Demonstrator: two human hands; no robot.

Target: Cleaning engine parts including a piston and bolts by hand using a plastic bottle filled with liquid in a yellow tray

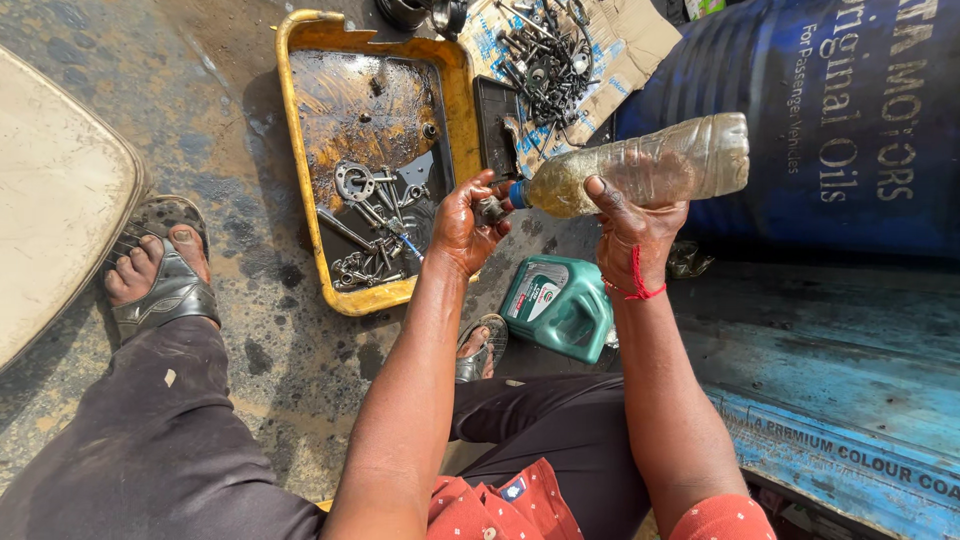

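Tipping ribbed plastic bottle (650, 165), oily metal part (492, 210)

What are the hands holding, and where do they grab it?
The right hand grips a clear plastic bottle around its middle, tipped sideways. The left hand pinches a small dark metal part in its fingertips at the bottle's blue neck.

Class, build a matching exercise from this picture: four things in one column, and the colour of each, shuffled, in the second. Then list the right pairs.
Things:
1. tray holding bolts
2. oil jug on the ground
3. drum lying on its side
4. thread on the right wrist

Colours:
A. blue
B. red
C. yellow
D. green

Pairs: 1-C, 2-D, 3-A, 4-B
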